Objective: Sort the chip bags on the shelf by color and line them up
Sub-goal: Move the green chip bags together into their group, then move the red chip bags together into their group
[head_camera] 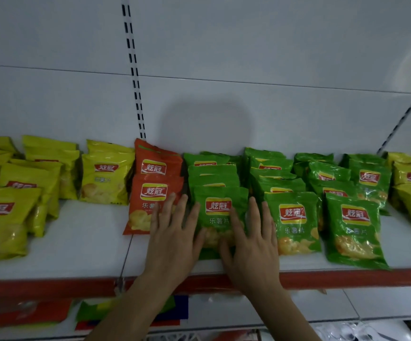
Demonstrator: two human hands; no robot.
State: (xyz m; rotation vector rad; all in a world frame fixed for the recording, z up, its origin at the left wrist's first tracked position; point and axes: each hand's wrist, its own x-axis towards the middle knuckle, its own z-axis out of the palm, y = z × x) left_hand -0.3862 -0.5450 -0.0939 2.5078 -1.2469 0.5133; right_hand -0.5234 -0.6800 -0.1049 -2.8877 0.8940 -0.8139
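Two hands, left hand (pixel 172 232) and right hand (pixel 251 238), flat with fingers spread, bracketing the front green bag (pixel 220 210) near the shelf (pixel 81 257) edge, right fingers overlapping it. Likely light, puffy, slippery foil; best squeezed gently by both side edges.

A shop: chip bags (pixel 218 212) stocked on a slotted retail shelf (pixel 89 254)
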